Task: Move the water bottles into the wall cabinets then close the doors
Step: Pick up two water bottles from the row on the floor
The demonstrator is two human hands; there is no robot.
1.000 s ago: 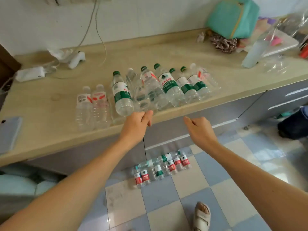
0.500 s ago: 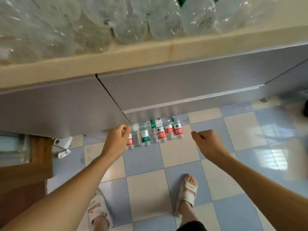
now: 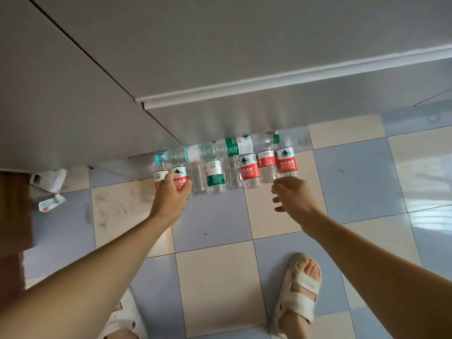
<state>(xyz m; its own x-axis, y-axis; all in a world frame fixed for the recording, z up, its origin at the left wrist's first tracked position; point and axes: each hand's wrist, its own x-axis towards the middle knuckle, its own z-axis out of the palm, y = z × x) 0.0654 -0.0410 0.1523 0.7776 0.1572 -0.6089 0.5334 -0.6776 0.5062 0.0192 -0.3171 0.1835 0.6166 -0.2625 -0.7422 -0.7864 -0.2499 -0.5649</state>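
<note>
A row of water bottles (image 3: 225, 167) stands on the checkered tile floor (image 3: 220, 277) against the foot of the grey base cabinet (image 3: 220, 57), with two more bottles lying across their tops. The left hand (image 3: 171, 194) curls its grip round a red-labelled bottle (image 3: 179, 178) at the row's left end. The right hand (image 3: 291, 193) hovers just before the right end, fingers loosely spread, holding nothing. Crumpled wrappers (image 3: 50, 189) lie near the floor's left edge.
</note>
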